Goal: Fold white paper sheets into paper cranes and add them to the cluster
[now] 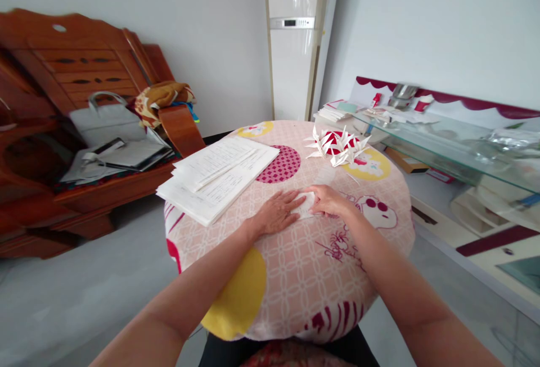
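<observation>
My left hand (pixel 277 213) lies flat, fingers stretched out, on the edge of a small white folded paper (pixel 304 205) in the middle of the round table (pixel 295 277). My right hand (pixel 330 200) rests on the paper's other side with its fingers curled and pressed down on it. Most of the paper is hidden under the two hands. Beyond the hands, at the table's far side, lies a heap of several white folded paper cranes (pixel 337 145).
A stack of printed sheets (pixel 217 175) lies on the table's left. A wooden bench (pixel 80 125) with a grey bag (pixel 105 116) and papers stands at left. A glass shelf (pixel 447 139) with clutter runs along the right; a tall white air conditioner (pixel 295 40) stands behind.
</observation>
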The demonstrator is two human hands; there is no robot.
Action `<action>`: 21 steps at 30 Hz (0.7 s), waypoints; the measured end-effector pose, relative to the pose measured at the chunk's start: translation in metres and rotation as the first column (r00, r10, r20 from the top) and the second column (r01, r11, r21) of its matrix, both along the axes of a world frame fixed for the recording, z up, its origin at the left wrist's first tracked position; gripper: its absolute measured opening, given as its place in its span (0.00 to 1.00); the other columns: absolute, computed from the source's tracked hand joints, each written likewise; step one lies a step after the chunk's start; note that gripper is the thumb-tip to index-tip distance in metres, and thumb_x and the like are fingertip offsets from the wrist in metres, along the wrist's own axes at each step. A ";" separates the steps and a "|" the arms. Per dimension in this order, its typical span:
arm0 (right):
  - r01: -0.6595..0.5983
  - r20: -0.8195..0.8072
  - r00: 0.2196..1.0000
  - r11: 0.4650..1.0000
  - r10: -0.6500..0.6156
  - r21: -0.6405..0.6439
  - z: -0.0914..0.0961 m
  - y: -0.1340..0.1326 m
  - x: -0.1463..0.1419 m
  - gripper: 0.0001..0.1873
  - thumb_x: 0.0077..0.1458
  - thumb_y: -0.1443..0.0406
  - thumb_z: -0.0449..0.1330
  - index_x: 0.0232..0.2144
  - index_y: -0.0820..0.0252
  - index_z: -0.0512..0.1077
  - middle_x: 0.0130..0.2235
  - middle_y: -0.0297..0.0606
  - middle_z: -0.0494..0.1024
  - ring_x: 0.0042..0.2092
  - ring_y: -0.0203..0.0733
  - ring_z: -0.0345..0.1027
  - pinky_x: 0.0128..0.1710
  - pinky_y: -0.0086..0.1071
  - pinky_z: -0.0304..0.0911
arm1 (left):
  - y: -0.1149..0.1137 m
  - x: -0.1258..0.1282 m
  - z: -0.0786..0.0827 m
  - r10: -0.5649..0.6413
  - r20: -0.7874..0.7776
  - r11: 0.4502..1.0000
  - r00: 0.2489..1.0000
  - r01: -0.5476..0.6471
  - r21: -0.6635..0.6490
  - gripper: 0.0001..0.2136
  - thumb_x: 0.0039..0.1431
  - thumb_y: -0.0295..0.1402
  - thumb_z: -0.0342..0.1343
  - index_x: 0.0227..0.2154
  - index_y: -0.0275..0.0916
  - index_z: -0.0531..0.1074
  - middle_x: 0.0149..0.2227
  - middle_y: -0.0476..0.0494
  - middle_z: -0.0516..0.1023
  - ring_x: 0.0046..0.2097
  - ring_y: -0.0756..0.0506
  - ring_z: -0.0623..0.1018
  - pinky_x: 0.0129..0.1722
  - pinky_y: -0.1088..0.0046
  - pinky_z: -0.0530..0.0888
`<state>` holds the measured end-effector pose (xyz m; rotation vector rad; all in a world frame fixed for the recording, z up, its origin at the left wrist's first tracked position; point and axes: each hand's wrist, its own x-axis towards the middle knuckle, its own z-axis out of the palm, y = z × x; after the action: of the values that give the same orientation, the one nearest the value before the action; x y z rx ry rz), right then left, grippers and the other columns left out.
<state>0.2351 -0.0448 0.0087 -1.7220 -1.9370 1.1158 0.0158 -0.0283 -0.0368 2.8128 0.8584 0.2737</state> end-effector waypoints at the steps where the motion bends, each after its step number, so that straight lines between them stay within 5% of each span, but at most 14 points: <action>1: -0.001 0.018 1.000 1.000 0.001 0.001 0.002 -0.002 0.001 0.37 0.45 0.73 0.66 0.59 0.64 0.68 0.16 0.21 0.67 0.16 0.31 0.59 0.16 0.22 0.51 | 0.001 0.000 0.001 0.002 -0.015 1.000 1.000 -0.002 -0.006 0.26 0.70 0.43 0.40 0.68 0.42 0.53 0.71 0.34 0.52 0.71 0.38 0.54 0.68 0.49 0.51; 10: 0.058 0.153 0.985 0.992 -0.075 0.110 -0.012 -0.009 0.023 0.24 0.45 0.68 0.66 0.48 0.62 0.79 0.12 0.19 0.60 0.16 0.31 0.56 0.19 0.23 0.51 | 0.003 -0.005 0.002 0.155 -0.096 0.988 0.983 -0.156 -0.007 0.31 0.69 0.49 0.41 0.69 0.40 0.51 0.71 0.34 0.49 0.71 0.35 0.53 0.68 0.46 0.49; 17: 0.016 0.255 0.964 0.976 -0.073 0.219 -0.012 -0.009 0.022 0.22 0.45 0.68 0.66 0.45 0.58 0.81 0.17 0.26 0.71 0.20 0.34 0.62 0.24 0.25 0.56 | 0.001 -0.007 0.003 0.263 -0.100 0.965 0.960 -0.263 0.005 0.34 0.65 0.52 0.46 0.69 0.43 0.52 0.71 0.34 0.51 0.71 0.32 0.52 0.66 0.43 0.50; 21: -0.046 0.343 0.936 0.936 -0.082 0.348 -0.018 -0.028 0.018 0.18 0.51 0.68 0.62 0.45 0.57 0.81 0.33 0.38 0.83 0.33 0.40 0.73 0.33 0.28 0.60 | -0.002 -0.006 -0.002 0.320 -0.018 0.947 0.947 -0.319 0.039 0.31 0.64 0.50 0.49 0.66 0.41 0.59 0.69 0.33 0.56 0.70 0.33 0.57 0.67 0.46 0.54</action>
<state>0.2535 -0.0724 -0.0096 -1.8184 -2.1568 0.4258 0.0102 -0.0308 -0.0389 2.7031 1.3289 0.3028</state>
